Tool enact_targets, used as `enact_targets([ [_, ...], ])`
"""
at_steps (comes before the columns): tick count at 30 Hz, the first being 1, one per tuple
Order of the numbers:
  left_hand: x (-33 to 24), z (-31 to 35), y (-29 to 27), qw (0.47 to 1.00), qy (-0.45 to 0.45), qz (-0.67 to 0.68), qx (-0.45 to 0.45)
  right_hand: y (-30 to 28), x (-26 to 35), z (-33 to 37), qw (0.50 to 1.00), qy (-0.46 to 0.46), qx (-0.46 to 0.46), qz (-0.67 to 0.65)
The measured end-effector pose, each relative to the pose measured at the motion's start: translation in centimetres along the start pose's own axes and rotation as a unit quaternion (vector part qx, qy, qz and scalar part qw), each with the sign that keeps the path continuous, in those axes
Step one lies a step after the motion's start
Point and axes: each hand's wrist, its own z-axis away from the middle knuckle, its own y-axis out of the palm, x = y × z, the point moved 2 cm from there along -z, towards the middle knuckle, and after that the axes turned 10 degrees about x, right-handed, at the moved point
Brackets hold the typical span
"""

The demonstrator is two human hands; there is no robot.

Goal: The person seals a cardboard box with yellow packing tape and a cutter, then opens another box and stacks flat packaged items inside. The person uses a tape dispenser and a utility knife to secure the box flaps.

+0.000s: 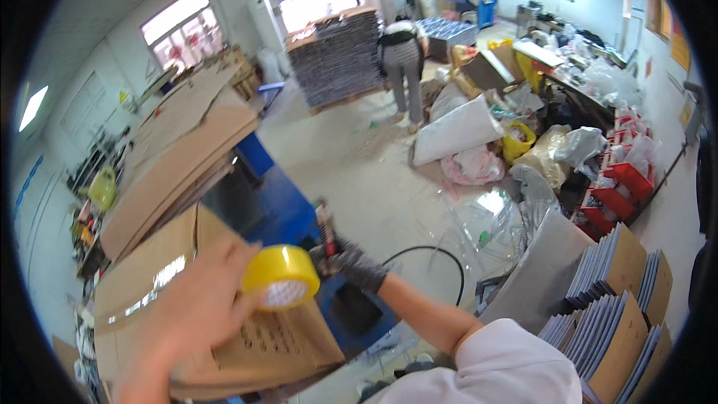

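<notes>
My left hand (196, 307) holds a roll of yellow packing tape (281, 277) over a brown cardboard box (149, 284) whose top seam is sealed with clear tape. My right hand (351, 263), in a dark grey glove, grips a dark tool (325, 228) at the box's right edge, above a blue pallet truck (299, 217). The white sleeve of my right arm (508, 363) comes in from the lower edge.
Flat cardboard sheets (179, 150) are stacked to the left. Open boxes of grey sheets (613, 292) stand at the right. A black cable (434, 254) loops on the floor. Another person (404, 60) bends by a dark pallet stack (336, 56) at the back, near plastic bags and red bins (621, 187).
</notes>
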Motion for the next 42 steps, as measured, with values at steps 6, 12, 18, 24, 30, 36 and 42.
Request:
enact_targets([
  [6,1.8,-7.4,-0.3,0.979,0.082,0.012,0.184,4.3,5.6,8.0,0.961,-0.126,-0.165,0.180],
  [12,1.8,-9.7,-0.3,0.932,0.092,-0.054,0.345,13.4,8.7,13.6,0.917,-0.112,-0.187,0.333],
  [18,3.0,-9.6,2.7,0.974,0.142,0.041,0.173,18.3,8.1,12.7,0.845,-0.131,-0.165,0.491],
  [24,4.8,-9.5,2.6,0.957,0.215,0.091,0.173,20.4,7.8,11.4,0.834,-0.104,-0.081,0.536],
  [30,4.1,-10.7,2.3,0.945,0.214,0.121,0.216,21.9,6.1,5.2,0.866,-0.174,-0.020,0.468],
  [36,5.1,-11.1,2.9,0.945,0.178,0.130,0.241,21.6,4.8,3.4,0.879,-0.152,0.003,0.452],
  [42,4.5,-10.6,2.3,0.927,0.198,0.105,0.299,22.0,5.0,3.3,0.896,-0.135,0.022,0.422],
])
